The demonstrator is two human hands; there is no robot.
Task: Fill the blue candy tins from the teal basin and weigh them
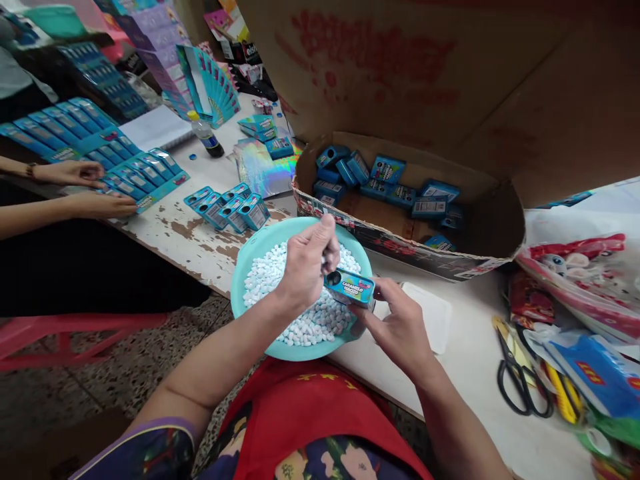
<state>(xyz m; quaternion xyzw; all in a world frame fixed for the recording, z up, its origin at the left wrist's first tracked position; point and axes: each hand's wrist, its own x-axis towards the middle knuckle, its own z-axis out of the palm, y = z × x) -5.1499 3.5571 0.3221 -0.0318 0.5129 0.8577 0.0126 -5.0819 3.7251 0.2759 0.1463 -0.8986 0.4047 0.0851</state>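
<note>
My right hand [400,320] grips a small blue candy box [353,289] by its end, with a dark round opening at its left side. Right at that opening, my left hand [307,263] is closed, thumb up and fingers curled; what it holds, if anything, is hidden. Both hands are over a turquoise bowl [240,293] of small pale candies [310,327]. Just behind the bowl, several similar blue boxes [233,208] stand grouped on the worn white table [200,260].
An open cardboard carton [400,237] holds several blue boxes. Scissors [520,383], a yellow cutter [565,393] and plastic bags lie right. A white lid [433,317] is beside the bowl. At left, another person's hands [95,190] touch a display tray [150,177]. A bottle [207,137] stands behind.
</note>
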